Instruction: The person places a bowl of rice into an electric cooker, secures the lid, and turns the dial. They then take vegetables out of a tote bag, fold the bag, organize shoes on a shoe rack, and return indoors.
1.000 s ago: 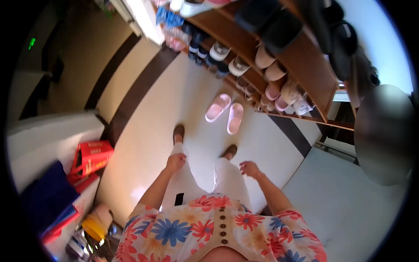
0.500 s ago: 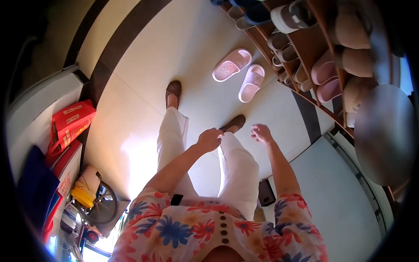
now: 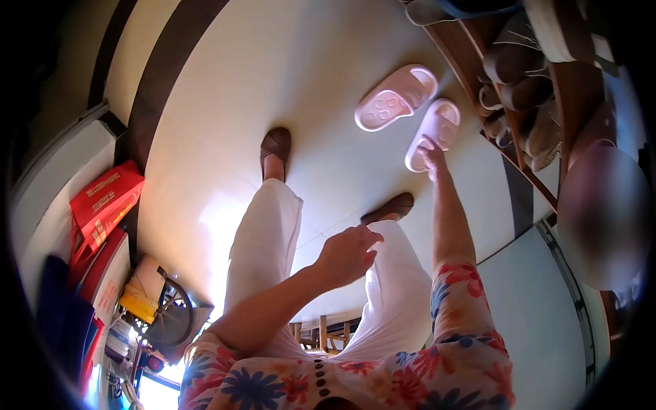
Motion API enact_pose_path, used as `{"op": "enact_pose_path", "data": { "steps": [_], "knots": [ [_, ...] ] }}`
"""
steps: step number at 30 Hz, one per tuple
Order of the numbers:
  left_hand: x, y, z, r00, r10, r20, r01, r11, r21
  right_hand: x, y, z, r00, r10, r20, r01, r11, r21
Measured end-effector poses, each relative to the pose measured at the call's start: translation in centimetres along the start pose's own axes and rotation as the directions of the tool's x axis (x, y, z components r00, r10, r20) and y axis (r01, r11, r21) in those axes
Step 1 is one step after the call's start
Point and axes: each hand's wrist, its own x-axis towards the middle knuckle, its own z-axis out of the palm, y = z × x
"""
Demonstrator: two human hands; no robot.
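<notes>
A pair of pink slippers lies on the tiled floor ahead of me: the left slipper (image 3: pixel 383 109) and the right slipper (image 3: pixel 437 123), toes pointing toward the shoe rack. My right hand (image 3: pixel 432 158) reaches down, fingers stretched out over the heel end of the right slipper; whether they touch it I cannot tell. Nothing shows in that hand. Above my right knee hangs my left hand (image 3: pixel 347 256), empty, its fingers loosely bent and apart. On my feet are brown shoes, the left shoe (image 3: pixel 275 147) and the right shoe (image 3: pixel 393 206).
A wooden shoe rack (image 3: pixel 570 102) full of shoes stands at the right. To the left are a red bag (image 3: pixel 106 201) and a dark wheel (image 3: pixel 171 311) beside a yellow item (image 3: pixel 140 305). Behind me, wooden furniture legs (image 3: pixel 322 335) show between my legs.
My right hand has moved forward from beside my knee to the right slipper, its fingers straightening. My left hand has come closer to my body. The view has leaned nearer the slippers.
</notes>
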Motion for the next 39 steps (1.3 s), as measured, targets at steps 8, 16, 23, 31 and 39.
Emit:
{"op": "enact_pose_path", "data": {
  "steps": [8, 16, 23, 31, 39],
  "knots": [
    [1.0, 0.6, -0.8, 0.993, -0.030, 0.113, 0.029, 1.000, 0.013, 3.5, 0.3, 3.4, 0.946, -0.235, -0.225, 0.258, 0.963, 0.079],
    [1.0, 0.7, -1.4, 0.986, -0.043, 0.163, 0.042, 0.999, 0.013, 2.9, -0.5, 6.0, 0.985, -0.019, -0.172, 0.057, 0.975, 0.216],
    [0.1, 1.4, -2.6, 0.980, 0.090, 0.180, -0.099, 0.994, 0.044, 6.8, -3.5, 9.1, 0.790, -0.222, -0.571, 0.167, 0.975, -0.147],
    [0.8, 0.3, -2.5, 0.991, 0.125, 0.055, -0.129, 0.990, 0.065, 8.1, -0.9, 8.6, 0.792, 0.068, -0.607, 0.086, 0.971, 0.221],
    [3.6, -4.7, -0.3, 0.997, -0.010, 0.071, 0.001, 0.992, 0.128, -14.6, -4.6, 3.0, 0.899, -0.139, -0.416, 0.053, 0.976, -0.212]
  ]
}}
